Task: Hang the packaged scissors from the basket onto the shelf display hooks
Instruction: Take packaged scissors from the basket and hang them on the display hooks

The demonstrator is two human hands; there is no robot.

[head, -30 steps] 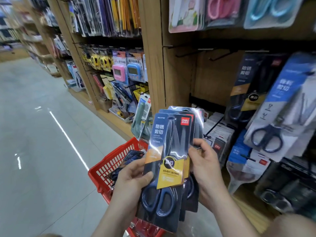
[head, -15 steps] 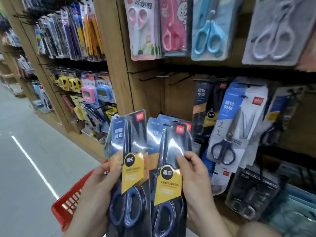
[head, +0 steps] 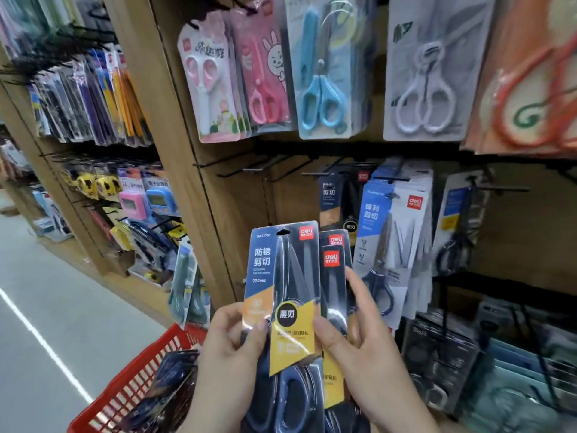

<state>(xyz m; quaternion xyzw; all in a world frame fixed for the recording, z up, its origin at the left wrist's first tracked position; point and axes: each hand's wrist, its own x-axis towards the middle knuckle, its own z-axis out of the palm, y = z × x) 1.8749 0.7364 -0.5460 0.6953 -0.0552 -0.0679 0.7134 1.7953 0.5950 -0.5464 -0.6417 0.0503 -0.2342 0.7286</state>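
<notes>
I hold a small stack of packaged scissors in front of the shelf. The front pack (head: 282, 295) has a blue and yellow card and dark blue handles; my left hand (head: 231, 354) grips its left edge with the thumb on the card. My right hand (head: 356, 345) holds the packs behind (head: 334, 276), thumb on the front pack's right edge. Bare black display hooks (head: 246, 165) stick out of the wooden back panel above the packs. The red basket (head: 125, 389) sits low at the left with more dark packs (head: 165, 392) inside.
Matching black scissor packs (head: 335, 198) and blue-white packs (head: 390, 232) hang to the right of the bare hooks. Pink, blue and white scissor packs (head: 318, 73) hang on the row above. A wooden upright (head: 175, 151) divides this bay from stationery on the left. Grey aisle floor (head: 46, 307) lies left.
The two packs that were fanned side by side are now stacked together and raised toward the hooks. My view has moved closer to the shelf and slightly upward.
</notes>
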